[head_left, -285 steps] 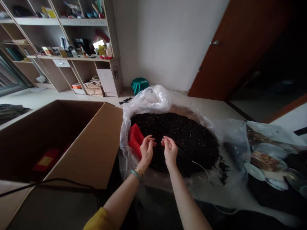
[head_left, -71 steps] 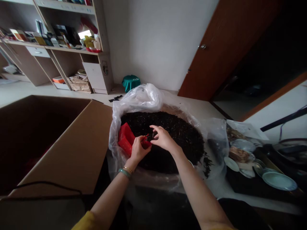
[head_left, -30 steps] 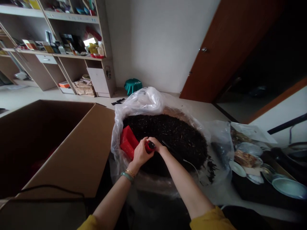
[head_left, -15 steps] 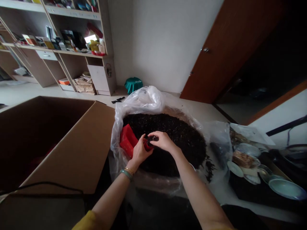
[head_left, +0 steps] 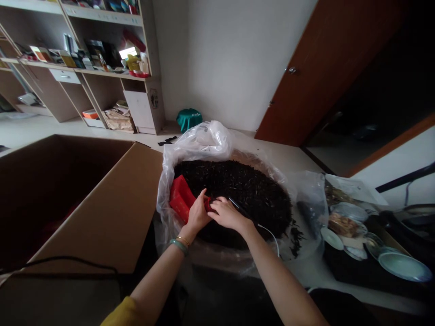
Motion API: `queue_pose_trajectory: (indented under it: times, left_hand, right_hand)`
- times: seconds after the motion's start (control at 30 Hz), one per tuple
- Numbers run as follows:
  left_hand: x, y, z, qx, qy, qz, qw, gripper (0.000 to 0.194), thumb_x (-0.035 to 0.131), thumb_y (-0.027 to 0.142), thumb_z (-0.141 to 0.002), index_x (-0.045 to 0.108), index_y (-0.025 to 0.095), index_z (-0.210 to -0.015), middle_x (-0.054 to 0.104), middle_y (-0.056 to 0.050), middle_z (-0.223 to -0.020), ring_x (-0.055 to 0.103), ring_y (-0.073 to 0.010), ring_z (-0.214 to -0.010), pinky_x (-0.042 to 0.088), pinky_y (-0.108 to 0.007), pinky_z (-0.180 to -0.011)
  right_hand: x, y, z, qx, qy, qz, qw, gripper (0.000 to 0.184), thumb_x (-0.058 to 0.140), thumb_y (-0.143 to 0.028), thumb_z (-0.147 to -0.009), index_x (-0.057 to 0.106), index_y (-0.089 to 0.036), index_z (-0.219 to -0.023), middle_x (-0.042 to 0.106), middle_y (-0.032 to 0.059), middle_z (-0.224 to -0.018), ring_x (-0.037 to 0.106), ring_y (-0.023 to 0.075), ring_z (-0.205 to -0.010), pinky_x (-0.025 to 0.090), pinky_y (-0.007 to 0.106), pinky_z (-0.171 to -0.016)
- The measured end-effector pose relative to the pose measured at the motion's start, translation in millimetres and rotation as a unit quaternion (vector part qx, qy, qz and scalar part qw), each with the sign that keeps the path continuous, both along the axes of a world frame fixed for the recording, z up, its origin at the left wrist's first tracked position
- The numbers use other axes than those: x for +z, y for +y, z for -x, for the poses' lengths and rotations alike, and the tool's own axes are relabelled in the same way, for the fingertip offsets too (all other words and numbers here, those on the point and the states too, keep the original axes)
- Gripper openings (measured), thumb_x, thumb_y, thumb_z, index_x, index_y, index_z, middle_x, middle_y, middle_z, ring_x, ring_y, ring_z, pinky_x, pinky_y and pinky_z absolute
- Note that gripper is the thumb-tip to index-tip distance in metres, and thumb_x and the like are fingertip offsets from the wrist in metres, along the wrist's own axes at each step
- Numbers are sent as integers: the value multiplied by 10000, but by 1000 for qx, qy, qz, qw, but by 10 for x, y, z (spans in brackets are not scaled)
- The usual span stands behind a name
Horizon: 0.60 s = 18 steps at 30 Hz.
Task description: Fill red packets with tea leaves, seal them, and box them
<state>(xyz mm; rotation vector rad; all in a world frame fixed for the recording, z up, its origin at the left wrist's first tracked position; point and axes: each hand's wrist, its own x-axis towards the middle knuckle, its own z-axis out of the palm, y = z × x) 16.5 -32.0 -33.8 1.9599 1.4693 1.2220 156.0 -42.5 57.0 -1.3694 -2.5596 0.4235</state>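
A heap of dark dried leaf-like strips [head_left: 244,181], resembling loose tea, fills a clear plastic bag [head_left: 212,138] in front of me. My left hand [head_left: 198,212] is closed around a small red packet [head_left: 207,204] above the heap's near left part. Against the packet's right side and top lie the bent fingers of my right hand [head_left: 224,213], which hide much of it. Whether leaves are under those fingers cannot be seen. A larger red container or packet [head_left: 181,197] rests at the heap's left edge, beside my left hand. Behind my right hand a slim black stick-like object [head_left: 239,207] lies on the leaves.
Left of the bag stands a large open cardboard box [head_left: 112,203]. A white cord [head_left: 273,237] runs by my right forearm. To the right are a clear jar with brown contents [head_left: 345,224] and a pale bowl [head_left: 404,266]. A green bundle [head_left: 189,119] sits by the wall.
My right hand has come down from a pinch of dark leaves above the small red packet onto the packet itself. The black stick-like object and white cord show more now. My left hand stays nearly in place.
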Motion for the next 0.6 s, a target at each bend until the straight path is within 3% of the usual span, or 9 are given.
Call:
queue_pose_trajectory:
  times: [0.17, 0.3, 0.43, 0.6]
  left_hand:
    - [3, -4, -7, 19, 3, 1, 1000, 898, 716, 228, -628, 270, 183, -1405, 615, -77, -1092, 624, -221, -988, 520, -348, -848]
    - [10, -11, -11, 20, 16, 12, 1000, 903, 703, 176, -612, 276, 184, -1408, 621, -76, -1087, 619, -222, -971, 513, -352, -844]
    - [32, -4, 6, 3, 47, 11, 999, 848, 656, 143, -659, 273, 187, -1414, 638, -72, -1052, 623, -214, -933, 499, -356, -848]
    - [67, 7, -5, -4, 88, 50, 995, 911, 728, 237, -628, 265, 195, -1411, 649, -73, -1057, 642, -248, -917, 498, -387, -832]
  right_hand:
    - [85, 5, -87, -43, 90, -44, 994, 182, 612, -191, -834, 703, -201, -991, 709, 64, -984, 573, 209, -1000, 439, 342, -914]
    - [124, -55, -53, -42, 6, -41, 998, 188, 651, -248, -813, 706, -197, -985, 684, 78, -960, 567, 224, -963, 445, 338, -866]
    - [43, -77, 61, -29, -92, -14, 995, 160, 611, -277, -843, 712, -174, -914, 672, 105, -996, 569, 244, -971, 439, 341, -833]
    - [-94, 23, -23, -46, -39, -31, 998, 222, 502, -205, -900, 705, -180, -816, 699, 87, -862, 602, 211, -880, 418, 312, -807]
